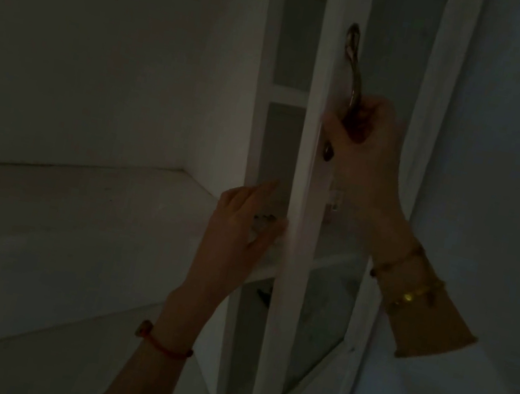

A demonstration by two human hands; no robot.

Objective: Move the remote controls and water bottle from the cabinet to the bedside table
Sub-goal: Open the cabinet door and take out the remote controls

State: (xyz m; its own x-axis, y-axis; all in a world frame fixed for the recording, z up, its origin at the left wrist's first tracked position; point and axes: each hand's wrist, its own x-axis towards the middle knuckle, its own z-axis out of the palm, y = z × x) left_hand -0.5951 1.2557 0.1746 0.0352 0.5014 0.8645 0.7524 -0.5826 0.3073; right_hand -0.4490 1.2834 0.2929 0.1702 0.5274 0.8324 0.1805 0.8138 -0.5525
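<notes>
Cabinet (329, 52) shelves stand in front of you, white and dim, seen through the narrow gap beside the glazed door (294, 272), which is ajar with its edge towards you. On the middle shelf (268, 269), just past your left hand (243, 225), something small and pale lies near the shelf edge; it is too dark and blurred to tell whether it is a remote control or the water bottle. A dark object sits below that shelf, also unclear. Your left hand is loosely spread, fingers reaching into the gap, thumb touching the door's edge, gripping nothing. Your right hand (363, 152) is curled around the lower part of the long metal door handle (354, 60). A red cord bracelet (167, 347) circles your left wrist; gold bangles (409, 285) sit on your right. To your left runs a bare white ledge (77, 199) against the wall.
</notes>
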